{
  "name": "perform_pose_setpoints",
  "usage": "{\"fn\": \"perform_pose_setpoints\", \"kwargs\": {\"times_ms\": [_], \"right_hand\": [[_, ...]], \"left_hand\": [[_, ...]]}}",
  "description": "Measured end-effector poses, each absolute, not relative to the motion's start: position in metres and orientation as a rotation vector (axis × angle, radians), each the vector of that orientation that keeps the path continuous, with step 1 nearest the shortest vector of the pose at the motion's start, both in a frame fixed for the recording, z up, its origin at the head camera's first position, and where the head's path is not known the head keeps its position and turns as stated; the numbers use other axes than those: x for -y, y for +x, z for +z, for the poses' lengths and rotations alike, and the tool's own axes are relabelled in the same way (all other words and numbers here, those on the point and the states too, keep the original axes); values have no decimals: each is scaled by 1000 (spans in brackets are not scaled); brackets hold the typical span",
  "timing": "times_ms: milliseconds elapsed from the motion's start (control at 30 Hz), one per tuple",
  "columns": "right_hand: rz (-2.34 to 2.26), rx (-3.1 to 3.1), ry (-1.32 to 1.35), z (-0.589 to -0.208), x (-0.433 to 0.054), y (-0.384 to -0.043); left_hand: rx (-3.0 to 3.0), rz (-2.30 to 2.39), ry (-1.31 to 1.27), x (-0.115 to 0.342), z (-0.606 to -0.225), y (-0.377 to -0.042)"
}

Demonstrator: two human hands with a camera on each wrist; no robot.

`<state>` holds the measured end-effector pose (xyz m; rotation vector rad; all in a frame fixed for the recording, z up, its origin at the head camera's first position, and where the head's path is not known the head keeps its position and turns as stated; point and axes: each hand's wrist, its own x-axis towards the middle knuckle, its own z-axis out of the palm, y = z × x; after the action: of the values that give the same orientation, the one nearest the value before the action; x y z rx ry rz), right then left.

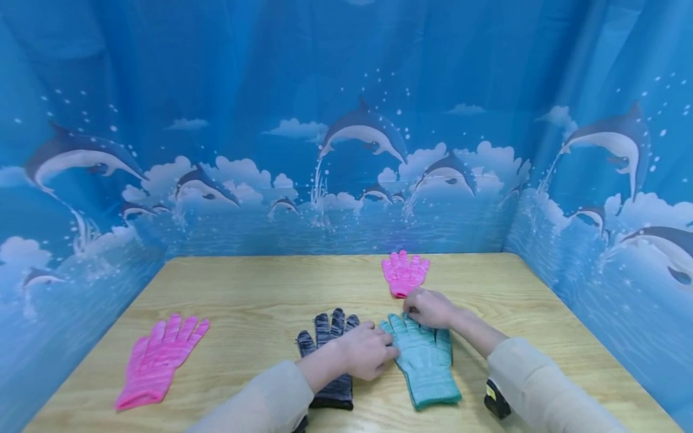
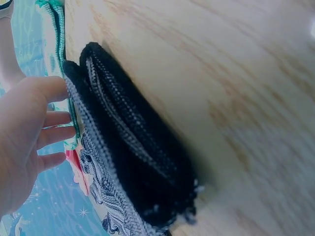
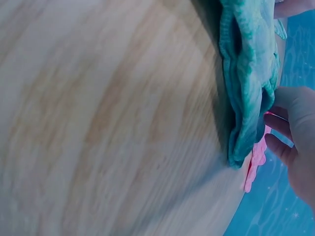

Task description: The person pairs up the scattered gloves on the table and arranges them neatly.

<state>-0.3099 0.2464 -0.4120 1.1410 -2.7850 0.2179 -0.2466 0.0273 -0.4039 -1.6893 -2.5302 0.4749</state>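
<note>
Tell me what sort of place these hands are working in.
It looks like a curtained-off tabletop workspace, perhaps a staged booth: dolphin-print curtains hang behind and on both sides of a wood-grain table, where a teal glove, a dark grey glove and pink gloves lie.

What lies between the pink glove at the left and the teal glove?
In the head view, a dark grey glove lies between them, with the left hand partly over it.

This looks like a curtained booth, with dolphin-print curtains [image 1: 243, 78] around a wood-grain table [image 1: 254, 288].
</note>
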Motion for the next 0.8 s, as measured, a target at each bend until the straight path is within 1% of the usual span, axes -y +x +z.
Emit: {"fn": "perform_pose_setpoints", "kwargs": {"times_ms": [500,800], "right_hand": [[297,2830,1068,-411,-250,-311],[261,2716,1170,-411,-245,-310]], "left_hand": [[2525,431,-1707,-25,-404,-248],[2529,415,-1712,-25,-405,-248]]}}
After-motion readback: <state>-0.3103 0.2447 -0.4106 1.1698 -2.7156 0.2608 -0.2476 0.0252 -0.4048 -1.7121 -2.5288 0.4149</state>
